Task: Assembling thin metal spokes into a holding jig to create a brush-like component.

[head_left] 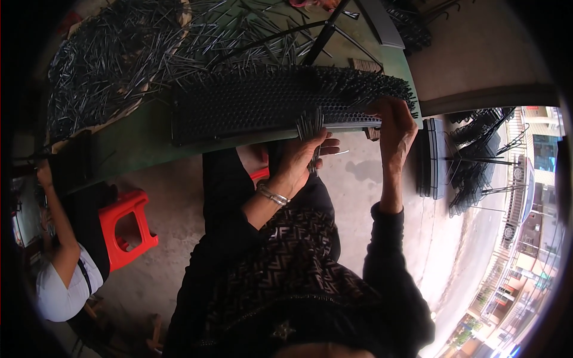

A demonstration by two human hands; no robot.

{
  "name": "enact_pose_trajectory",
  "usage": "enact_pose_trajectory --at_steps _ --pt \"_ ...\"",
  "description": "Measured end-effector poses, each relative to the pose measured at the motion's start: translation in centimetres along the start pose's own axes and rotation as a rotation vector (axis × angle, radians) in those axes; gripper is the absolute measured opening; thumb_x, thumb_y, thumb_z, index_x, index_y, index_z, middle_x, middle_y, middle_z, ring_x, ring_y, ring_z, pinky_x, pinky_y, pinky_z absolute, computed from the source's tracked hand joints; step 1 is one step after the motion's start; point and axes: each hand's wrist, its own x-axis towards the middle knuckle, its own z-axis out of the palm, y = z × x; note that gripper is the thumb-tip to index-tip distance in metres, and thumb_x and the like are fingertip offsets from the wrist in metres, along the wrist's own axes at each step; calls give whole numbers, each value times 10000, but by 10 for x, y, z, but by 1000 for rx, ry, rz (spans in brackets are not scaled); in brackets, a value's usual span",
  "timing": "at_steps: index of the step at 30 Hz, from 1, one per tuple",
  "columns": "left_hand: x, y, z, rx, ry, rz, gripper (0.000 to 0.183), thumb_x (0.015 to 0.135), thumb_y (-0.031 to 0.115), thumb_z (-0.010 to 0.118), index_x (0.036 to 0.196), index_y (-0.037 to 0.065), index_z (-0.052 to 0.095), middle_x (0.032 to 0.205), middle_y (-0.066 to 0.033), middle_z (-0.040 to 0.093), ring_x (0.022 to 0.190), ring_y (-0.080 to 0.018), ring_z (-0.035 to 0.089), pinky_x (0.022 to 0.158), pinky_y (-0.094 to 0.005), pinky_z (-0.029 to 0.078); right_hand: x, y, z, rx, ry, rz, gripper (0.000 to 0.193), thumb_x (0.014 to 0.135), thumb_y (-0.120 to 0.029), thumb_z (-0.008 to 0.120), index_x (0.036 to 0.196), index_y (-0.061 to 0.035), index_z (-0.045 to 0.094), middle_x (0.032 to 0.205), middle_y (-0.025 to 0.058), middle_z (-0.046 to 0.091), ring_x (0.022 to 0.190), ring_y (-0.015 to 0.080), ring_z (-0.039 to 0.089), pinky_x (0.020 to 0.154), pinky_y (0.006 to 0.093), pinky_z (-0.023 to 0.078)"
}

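Observation:
A long black board (233,107) full of small holes lies along the table's near edge. Many thin dark sticks (352,83) stand upright in its far rows and toward the right end. My left hand (293,160) is closed round a bundle of thin dark sticks (310,122), held upright at the board's front edge. At the board's right part, my right hand (397,134) is bent down with its fingers pinched together over the holes. Whatever sits between those fingertips is too small or hidden to make out.
Loose dark sticks (119,59) form a big heap on the green table (134,152). Black bars (322,45) cross behind the board. A red stool (126,230) and a seated person (68,262) are at left. Dark wire racks (477,164) stand at right.

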Motion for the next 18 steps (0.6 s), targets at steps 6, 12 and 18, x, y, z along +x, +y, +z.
enact_pose_trajectory --at_steps 6,12,18 --pt "14 -9 0 -154 -119 61 214 935 190 626 1083 36 630 1051 -137 693 980 -249 686 758 -365 557 7 21 21 -73 103 -125 109 924 -27 561 960 4 658 801 63 693 735 121 676 679 250 530" --pt "14 -8 -1 -200 -117 -40 261 944 205 616 1119 13 596 1081 -168 653 1005 -296 663 830 -510 573 7 22 25 -210 135 -273 101 934 -55 566 958 -23 659 776 47 690 720 127 677 641 252 511" --pt "14 -9 2 -186 -59 -25 270 971 240 572 1125 18 583 1082 -179 648 1000 -292 661 823 -514 574 4 23 27 -341 168 -324 93 935 -59 570 958 -46 659 804 41 694 732 125 676 632 252 510"
